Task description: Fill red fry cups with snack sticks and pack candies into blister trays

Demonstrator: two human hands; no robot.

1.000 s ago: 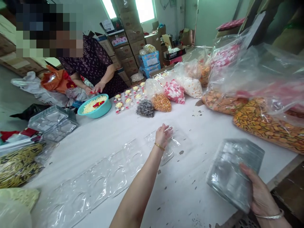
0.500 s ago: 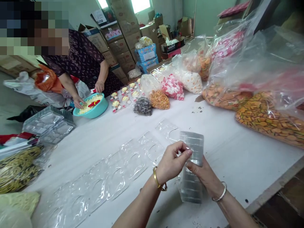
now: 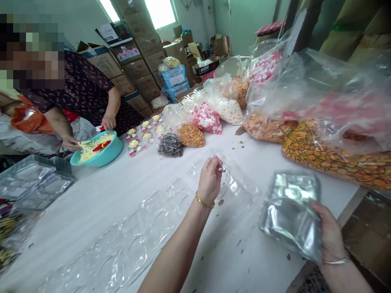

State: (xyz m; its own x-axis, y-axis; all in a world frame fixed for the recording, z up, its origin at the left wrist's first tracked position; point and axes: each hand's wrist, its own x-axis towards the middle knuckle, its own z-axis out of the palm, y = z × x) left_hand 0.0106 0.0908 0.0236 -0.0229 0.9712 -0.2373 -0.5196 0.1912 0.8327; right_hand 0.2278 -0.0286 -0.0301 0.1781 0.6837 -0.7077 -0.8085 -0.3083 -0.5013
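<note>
On our white table (image 3: 97,191) lies a row of clear trays (image 3: 134,240). Our right hand (image 3: 331,232) grips a tray stack (image 3: 290,215); our left hand (image 3: 211,179) pinches one tray (image 3: 234,183) near the row's far end, seemingly mid-placing, which calls for level release.

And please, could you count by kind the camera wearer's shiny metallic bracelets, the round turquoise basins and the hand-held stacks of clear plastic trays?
Gold bracelet: 1
Silver bracelet: 1
Turquoise round plastic basin: 1
Stack of clear plastic trays, in the right hand: 1
Total: 4
</note>
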